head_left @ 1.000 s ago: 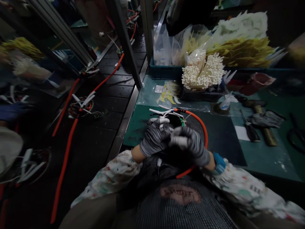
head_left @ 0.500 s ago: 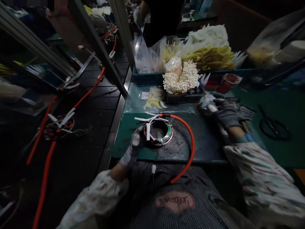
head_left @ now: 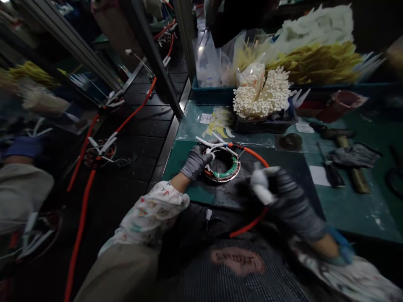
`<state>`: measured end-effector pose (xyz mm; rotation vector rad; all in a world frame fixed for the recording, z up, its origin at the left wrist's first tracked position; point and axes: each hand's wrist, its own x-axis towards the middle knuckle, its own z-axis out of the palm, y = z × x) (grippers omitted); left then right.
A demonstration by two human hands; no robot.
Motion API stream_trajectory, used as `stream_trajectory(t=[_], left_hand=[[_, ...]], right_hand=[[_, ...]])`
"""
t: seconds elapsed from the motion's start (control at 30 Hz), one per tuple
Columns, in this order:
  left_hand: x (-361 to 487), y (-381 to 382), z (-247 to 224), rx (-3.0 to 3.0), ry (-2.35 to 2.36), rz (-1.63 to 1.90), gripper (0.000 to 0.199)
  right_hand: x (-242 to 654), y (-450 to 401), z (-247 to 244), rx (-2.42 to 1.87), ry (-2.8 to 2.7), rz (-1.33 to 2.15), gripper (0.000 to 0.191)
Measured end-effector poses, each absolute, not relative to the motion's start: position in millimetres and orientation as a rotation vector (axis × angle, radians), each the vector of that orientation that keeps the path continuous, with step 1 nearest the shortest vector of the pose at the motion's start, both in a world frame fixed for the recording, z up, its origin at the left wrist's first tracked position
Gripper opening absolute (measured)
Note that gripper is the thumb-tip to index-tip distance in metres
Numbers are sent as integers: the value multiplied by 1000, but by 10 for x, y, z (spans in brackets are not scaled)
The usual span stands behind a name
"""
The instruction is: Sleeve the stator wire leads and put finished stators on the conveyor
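Observation:
A wound ring (head_left: 233, 170) with green and copper-coloured windings lies on the dark mat. White sleeves (head_left: 217, 145) stick out from its upper left side. My left hand (head_left: 197, 161), in a grey glove with a pale thumb tip, grips the ring's left edge. From the top of the ring an orange tube (head_left: 256, 155) curves right and down towards my lap, partly hidden behind my right hand (head_left: 280, 193). That gloved hand is blurred, its white-tipped fingers curled together; what they hold, if anything, cannot be made out.
Behind the ring, a box (head_left: 264, 124) holds white-tipped sticks beside a bag with yellow pieces (head_left: 220, 121). A hammer (head_left: 344, 144), a screwdriver (head_left: 329, 170) and a grey glove (head_left: 355, 155) lie right. At left are another person's gloved hand (head_left: 23, 147) and red tubes (head_left: 78, 226).
My right hand has come from the right side of the table back towards the ring and tube. My left hand has moved up onto the ring's left edge. The view has shifted.

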<state>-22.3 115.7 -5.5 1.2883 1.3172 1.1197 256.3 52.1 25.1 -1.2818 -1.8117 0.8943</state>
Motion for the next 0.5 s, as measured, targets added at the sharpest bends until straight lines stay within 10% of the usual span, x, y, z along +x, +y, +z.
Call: stream_trajectory(t=[0.5], left_hand=[[73,332,-232,2022,1172,1484,52]], right_hand=[[2478,-51,115,-1108,-1933,941,38]])
